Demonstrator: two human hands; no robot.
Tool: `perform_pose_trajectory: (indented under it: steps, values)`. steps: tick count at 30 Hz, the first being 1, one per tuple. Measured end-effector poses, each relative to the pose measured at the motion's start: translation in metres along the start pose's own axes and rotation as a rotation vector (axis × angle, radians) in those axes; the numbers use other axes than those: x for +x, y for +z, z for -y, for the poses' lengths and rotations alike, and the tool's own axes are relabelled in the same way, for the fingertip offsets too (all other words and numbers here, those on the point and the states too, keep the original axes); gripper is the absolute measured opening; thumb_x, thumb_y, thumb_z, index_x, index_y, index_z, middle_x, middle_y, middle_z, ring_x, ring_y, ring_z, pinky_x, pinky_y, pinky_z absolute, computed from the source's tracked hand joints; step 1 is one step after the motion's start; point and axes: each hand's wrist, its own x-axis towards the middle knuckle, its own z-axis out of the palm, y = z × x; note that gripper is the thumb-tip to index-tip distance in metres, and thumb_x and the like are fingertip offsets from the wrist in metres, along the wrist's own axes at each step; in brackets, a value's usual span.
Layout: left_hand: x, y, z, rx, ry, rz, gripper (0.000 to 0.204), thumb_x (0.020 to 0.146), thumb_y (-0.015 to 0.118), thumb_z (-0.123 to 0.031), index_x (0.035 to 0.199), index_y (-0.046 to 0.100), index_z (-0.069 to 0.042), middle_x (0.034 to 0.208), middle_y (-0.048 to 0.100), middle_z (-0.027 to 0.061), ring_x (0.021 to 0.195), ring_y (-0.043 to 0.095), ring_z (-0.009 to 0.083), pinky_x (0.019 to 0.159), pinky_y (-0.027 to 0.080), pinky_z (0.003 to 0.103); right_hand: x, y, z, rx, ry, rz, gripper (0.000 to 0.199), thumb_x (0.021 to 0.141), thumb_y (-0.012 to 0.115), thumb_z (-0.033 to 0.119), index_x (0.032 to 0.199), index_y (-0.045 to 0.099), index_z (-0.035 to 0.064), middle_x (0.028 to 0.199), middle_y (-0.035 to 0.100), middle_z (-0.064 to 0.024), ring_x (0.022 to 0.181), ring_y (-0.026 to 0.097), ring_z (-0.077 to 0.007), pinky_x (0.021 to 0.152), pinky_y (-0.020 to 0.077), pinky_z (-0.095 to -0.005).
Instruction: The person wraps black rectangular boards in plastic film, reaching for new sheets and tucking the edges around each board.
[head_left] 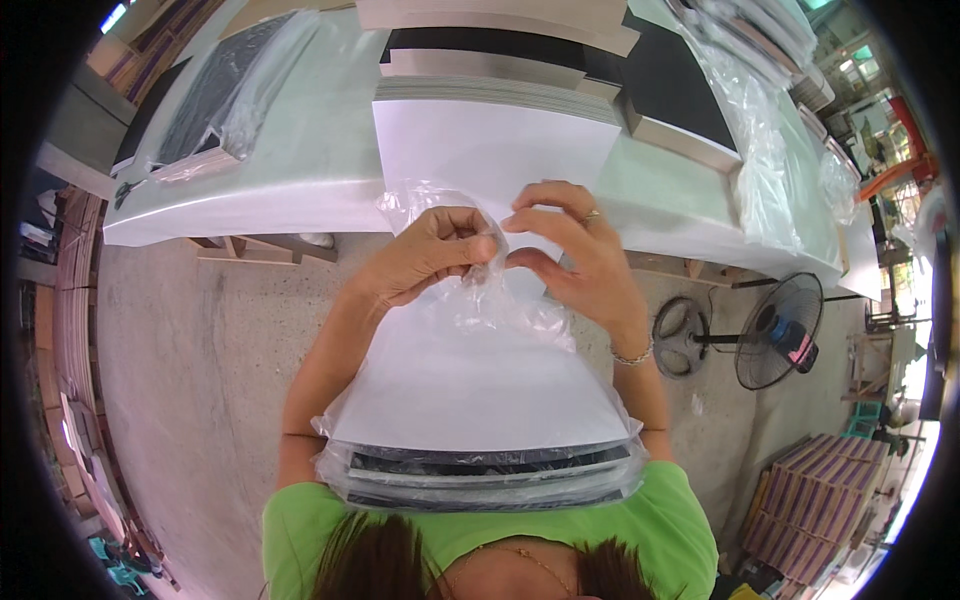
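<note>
A clear plastic bag (pixel 490 308) holds a stack of white and black boards (pixel 480 395), resting against my body with its open end toward the table. My left hand (pixel 440 258) pinches the bunched mouth of the bag between thumb and fingers. Close to its right, my right hand (pixel 585 255) has its fingers curved and apart, the fingertips beside the gathered plastic. Whether they touch the film is hard to make out. Just beyond both hands, a pile of white boards (pixel 495 140) lies at the table's near edge.
A pale covered table (pixel 320 130) spans the far side. Bagged dark boards (pixel 225 90) lie on its left, a black-topped board stack (pixel 680 80) and loose plastic bags (pixel 755 170) on its right. A fan (pixel 780 330) stands right, with striped cartons (pixel 815 505) nearer.
</note>
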Motion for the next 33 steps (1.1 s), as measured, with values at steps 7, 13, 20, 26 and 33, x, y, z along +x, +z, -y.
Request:
perform_pose_trajectory:
  steps: [7, 13, 20, 26, 33]
  values:
    - [0.001, 0.006, -0.003, -0.055, -0.021, -0.001, 0.037, 0.076, 0.072, -0.036, 0.085, 0.057, -0.003, 0.073, 0.056, 0.0031, 0.064, 0.054, 0.0088, 0.055, 0.044, 0.02, 0.0, 0.009, -0.017, 0.19, -0.201, -0.02, 0.029, 0.065, 0.067, -0.006, 0.089, 0.058, 0.0053, 0.089, 0.059, -0.0061, 0.09, 0.057, -0.023, 0.078, 0.0447, -0.0326]
    - [-0.005, -0.019, 0.012, -0.147, 0.028, -0.177, 0.032, 0.08, 0.069, -0.029, 0.091, 0.056, -0.002, 0.076, 0.058, 0.0047, 0.066, 0.056, 0.0093, 0.058, 0.046, 0.021, -0.026, -0.013, -0.023, 0.769, 0.129, -0.201, 0.017, 0.076, 0.059, -0.006, 0.09, 0.054, 0.0015, 0.085, 0.059, -0.0056, 0.077, 0.056, -0.0124, 0.061, 0.0449, -0.0245]
    - [0.003, 0.009, -0.02, 0.882, 0.748, -0.74, 0.029, 0.084, 0.062, -0.022, 0.102, 0.055, -0.001, 0.099, 0.058, 0.0106, 0.104, 0.051, 0.0201, 0.091, 0.039, 0.035, -0.009, -0.015, -0.01, 0.243, 0.251, -0.09, 0.008, 0.083, 0.051, -0.004, 0.089, 0.052, 0.0007, 0.073, 0.051, -0.001, 0.058, 0.04, -0.0069, 0.054, 0.035, -0.0184]
    - [0.001, 0.016, -0.002, 0.887, 0.438, -0.107, 0.031, 0.087, 0.055, -0.017, 0.113, 0.049, 0.0, 0.1, 0.059, 0.0105, 0.103, 0.054, 0.0223, 0.094, 0.04, 0.035, 0.01, -0.023, -0.009, 0.388, 0.749, 0.386, 0.013, 0.086, 0.059, 0.012, 0.089, 0.054, 0.0008, 0.072, 0.051, -0.0005, 0.062, 0.044, -0.0067, 0.055, 0.0355, -0.0188]
    - [-0.005, -0.025, -0.012, -0.316, -0.018, -0.202, 0.03, 0.092, 0.05, -0.023, 0.113, 0.05, -0.002, 0.074, 0.055, -0.0016, 0.069, 0.056, 0.0084, 0.073, 0.05, 0.029, -0.058, -0.031, -0.032, 1.154, 0.384, -0.194, 0.035, 0.093, 0.046, 0.029, 0.112, 0.051, 0.0009, 0.098, 0.059, -0.0079, 0.083, 0.057, -0.0171, 0.073, 0.0483, -0.0298]
